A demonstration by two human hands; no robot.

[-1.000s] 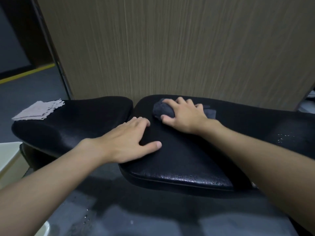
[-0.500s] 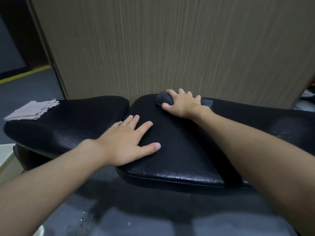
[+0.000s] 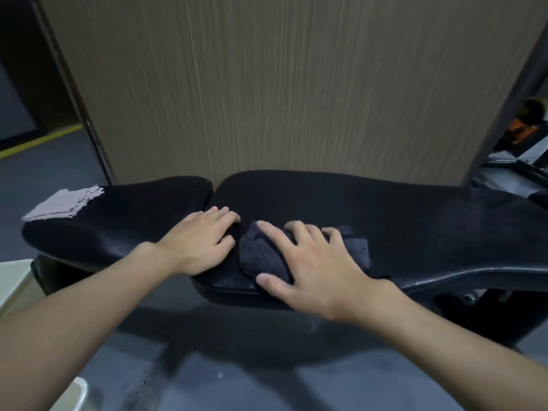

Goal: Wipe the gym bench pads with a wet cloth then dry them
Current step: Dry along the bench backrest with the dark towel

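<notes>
Two black bench pads lie side by side: a shorter seat pad (image 3: 118, 221) on the left and a long back pad (image 3: 415, 226) on the right. My right hand (image 3: 314, 268) presses a dark grey cloth (image 3: 261, 256) flat onto the long pad near its front left corner, fingers spread over it. My left hand (image 3: 201, 241) rests flat and empty across the gap between the pads, just left of the cloth. A light grey folded cloth (image 3: 63, 203) lies on the far left end of the seat pad.
A wood-grain wall panel (image 3: 281, 84) stands right behind the bench. A pale container edge (image 3: 14, 280) sits low at the left. Gym equipment parts (image 3: 516, 167) show at the right. The dark floor below has wet marks (image 3: 142, 381).
My right hand has dragged the dark cloth from the pad's far edge back to its near front edge. My left hand stays flat in about the same spot.
</notes>
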